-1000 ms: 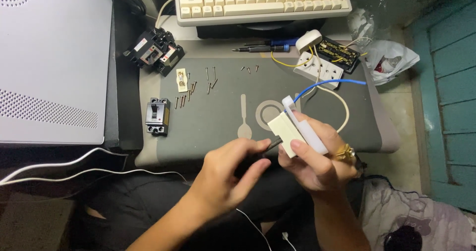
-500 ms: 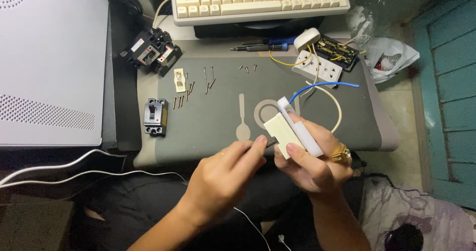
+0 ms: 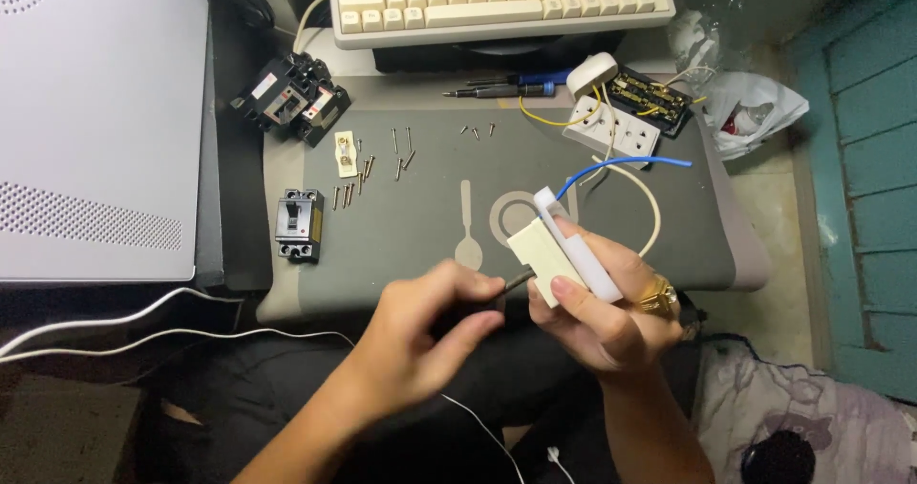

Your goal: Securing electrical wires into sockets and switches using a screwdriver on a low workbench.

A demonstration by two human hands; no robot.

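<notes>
The right hand (image 3: 597, 317) grips a cream plastic block (image 3: 546, 259) with a white strip along its far side, tilted, just above the near edge of a grey mat (image 3: 430, 226). A blue wire (image 3: 621, 164) and a cream cable (image 3: 650, 207) run out from the block, away from the hand. The left hand (image 3: 420, 336) is clenched round a screwdriver (image 3: 516, 280), whose dark tip touches the block's near face.

Beyond the left hand, loose screws (image 3: 358, 190) lie scattered on the mat, with a small black breaker (image 3: 298, 224) farther left at the mat's edge and a larger black part (image 3: 291, 97) past it. Beyond the right hand sit an opened white socket (image 3: 611, 126), a pen-like tool (image 3: 501, 89) and a cream keyboard (image 3: 497, 1). A grey case (image 3: 95, 121) fills the space far left of the hands. To the right of the right hand stands a teal wooden wall (image 3: 860, 159), with a crumpled plastic bag (image 3: 755, 111) near it.
</notes>
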